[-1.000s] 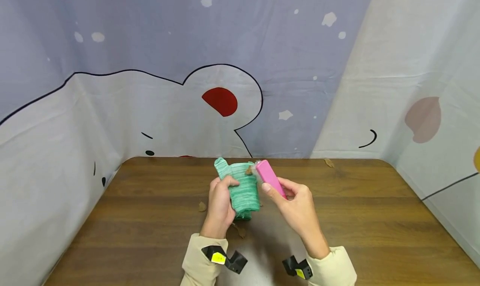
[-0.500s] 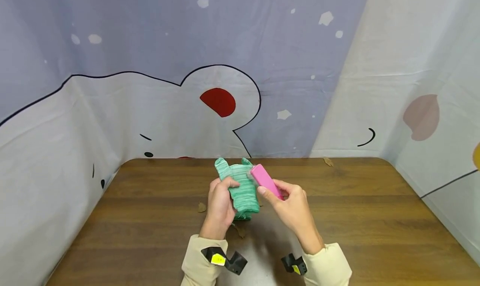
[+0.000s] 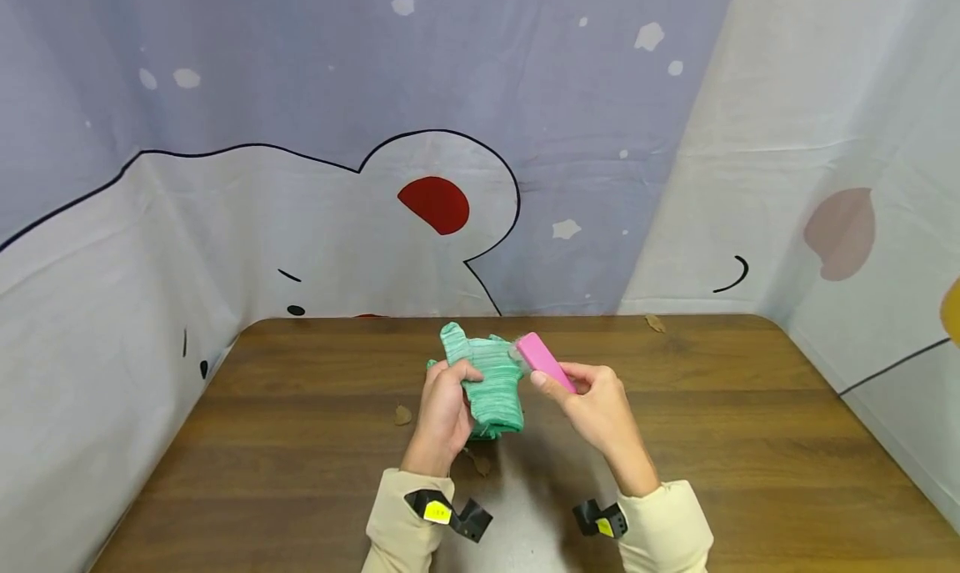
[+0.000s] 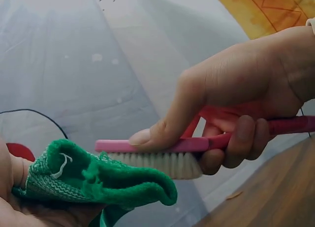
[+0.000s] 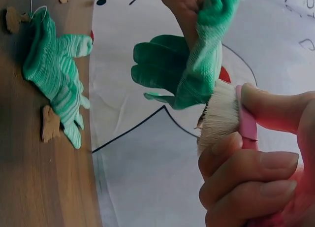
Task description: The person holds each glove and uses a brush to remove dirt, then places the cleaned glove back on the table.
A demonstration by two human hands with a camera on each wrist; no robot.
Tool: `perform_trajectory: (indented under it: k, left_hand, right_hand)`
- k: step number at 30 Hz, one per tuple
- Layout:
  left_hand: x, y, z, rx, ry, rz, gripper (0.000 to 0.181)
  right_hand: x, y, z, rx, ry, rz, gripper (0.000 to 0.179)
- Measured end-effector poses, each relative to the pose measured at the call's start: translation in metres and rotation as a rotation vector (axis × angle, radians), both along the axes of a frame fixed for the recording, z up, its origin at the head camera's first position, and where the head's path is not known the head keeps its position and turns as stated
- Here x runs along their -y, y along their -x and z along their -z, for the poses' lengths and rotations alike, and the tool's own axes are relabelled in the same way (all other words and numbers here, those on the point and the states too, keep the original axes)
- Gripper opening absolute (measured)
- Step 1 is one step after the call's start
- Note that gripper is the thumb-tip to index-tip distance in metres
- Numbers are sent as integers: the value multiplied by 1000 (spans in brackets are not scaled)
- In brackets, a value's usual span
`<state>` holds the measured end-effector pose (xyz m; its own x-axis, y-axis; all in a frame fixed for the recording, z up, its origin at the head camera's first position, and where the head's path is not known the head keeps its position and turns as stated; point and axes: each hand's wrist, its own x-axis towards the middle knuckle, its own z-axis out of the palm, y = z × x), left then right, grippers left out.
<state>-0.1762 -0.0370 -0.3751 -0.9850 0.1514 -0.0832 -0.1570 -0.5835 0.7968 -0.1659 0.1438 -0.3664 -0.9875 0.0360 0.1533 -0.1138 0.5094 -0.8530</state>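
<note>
My left hand [image 3: 442, 414] grips a green striped knit glove [image 3: 497, 385] above the table, its thumb across the front and the cuff toward me. Inside the cuff, the left wrist view shows fuzzy dark green lining and a loose white thread [image 4: 62, 165]. Facing it, my right hand [image 3: 603, 410] holds a pink brush [image 3: 546, 363], thumb on the brush's back and fingers curled round the handle. The white bristles [image 5: 219, 113] are right at the glove's side, with a small brown scrap [image 5: 200, 120] beside them. The held glove's dark green fingers [image 5: 160, 62] hang loose.
A second green glove [image 5: 54, 69] lies flat on the wooden table [image 3: 300, 473]. Brown dry leaf pieces lie about: one leaf [image 3: 402, 415] on the left, another leaf [image 3: 656, 324] by the back edge. A printed cloth [image 3: 300, 223] stands behind the table.
The brush moved left over the glove, then back right to its edge. The brown scrap on the glove's front a second ago no longer shows there. The glove has shifted slightly right.
</note>
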Motion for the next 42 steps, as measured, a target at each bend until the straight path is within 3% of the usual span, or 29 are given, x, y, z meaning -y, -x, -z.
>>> perform_trajectory:
  k: [3, 14, 24, 29, 36, 42]
  left_hand:
    - [1, 1, 3, 8, 16, 28, 23]
    - [2, 1, 5, 89, 78, -18, 24]
    - [17, 1, -1, 47, 68, -96, 20]
    - [29, 0, 3, 38, 74, -120, 15]
    - [49, 1, 9, 41, 94, -155, 21]
    - [66, 4, 9, 20, 83, -163, 36]
  right_hand:
    - [-6, 2, 1, 34, -22, 12, 41]
    - [-25, 11, 10, 91, -89, 31, 47]
    - [-39, 17, 17, 100, -191, 76, 47]
    - [-47, 19, 23, 146, -106, 104, 42]
    - [-68, 22, 26, 224, 6, 207, 54]
    - [-85, 25, 27, 301, 279, 234, 53]
